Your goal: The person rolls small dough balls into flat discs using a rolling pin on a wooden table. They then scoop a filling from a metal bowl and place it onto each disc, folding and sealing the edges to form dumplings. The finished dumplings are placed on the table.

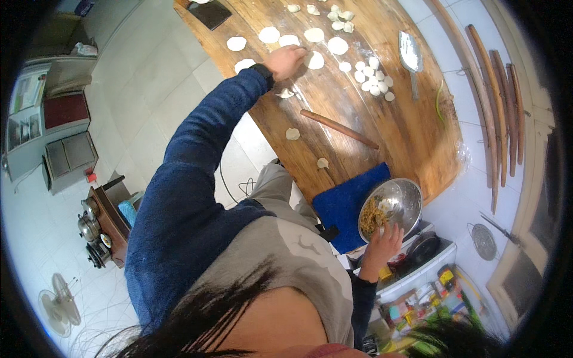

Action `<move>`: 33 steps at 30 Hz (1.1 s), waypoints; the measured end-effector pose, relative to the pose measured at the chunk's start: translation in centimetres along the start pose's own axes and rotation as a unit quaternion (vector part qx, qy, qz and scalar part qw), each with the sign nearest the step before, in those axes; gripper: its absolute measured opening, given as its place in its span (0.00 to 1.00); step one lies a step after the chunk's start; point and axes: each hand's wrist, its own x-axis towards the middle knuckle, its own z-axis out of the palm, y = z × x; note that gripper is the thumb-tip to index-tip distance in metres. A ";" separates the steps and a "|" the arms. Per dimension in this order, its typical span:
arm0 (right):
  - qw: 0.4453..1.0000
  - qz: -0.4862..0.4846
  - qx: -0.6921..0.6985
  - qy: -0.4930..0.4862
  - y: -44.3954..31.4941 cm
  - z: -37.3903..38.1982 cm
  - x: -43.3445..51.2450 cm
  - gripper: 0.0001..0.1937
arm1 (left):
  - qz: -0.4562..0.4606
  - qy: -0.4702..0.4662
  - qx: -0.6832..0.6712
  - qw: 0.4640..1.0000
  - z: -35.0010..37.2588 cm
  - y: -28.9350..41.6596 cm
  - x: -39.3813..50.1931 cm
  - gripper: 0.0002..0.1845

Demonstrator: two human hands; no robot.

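My left hand (287,61), with a dark band at its wrist, reaches over the wooden table, fingertips at the edge of a round dough wrapper (314,60). Whether they pinch it cannot be told. Several more wrappers lie around it, one (289,40) just beyond the hand. My right hand (386,248) is at the near rim of a metal bowl (408,197), fingers spread over the filling (372,215), with nothing visibly held. The tilted bowl rests partly on a blue cloth (333,201). A wooden rolling pin (339,129) lies between the hands.
Small dough rounds (374,80) and folded dumplings (342,18) lie on the wooden table (421,134). A metal scoop with white powder (409,51) is near the tiled wall. Long wooden rods (485,98) hang there. A dark square object (209,14) sits at the far left corner.
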 end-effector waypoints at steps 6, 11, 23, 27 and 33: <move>0.983 0.112 0.022 -0.141 2.4 1.0 -5.3 0.17 | 0.117 0.021 0.155 0.981 3.4 0.0 4.7 0.17; 0.983 0.082 0.104 -0.125 2.8 1.1 -6.1 0.18 | 0.014 -0.057 0.190 0.980 3.6 -0.1 6.9 0.13; 0.994 0.050 0.092 -0.019 6.0 0.1 -1.8 0.15 | -0.135 -0.065 0.117 0.982 4.1 -1.0 8.4 0.16; 0.987 0.052 0.151 -0.003 5.7 1.0 1.3 0.12 | -0.147 -0.045 0.149 0.977 4.9 -0.9 8.8 0.16; 0.975 -0.005 0.217 -0.036 4.9 2.5 2.3 0.11 | -0.174 -0.093 0.182 0.963 5.0 -1.7 8.2 0.15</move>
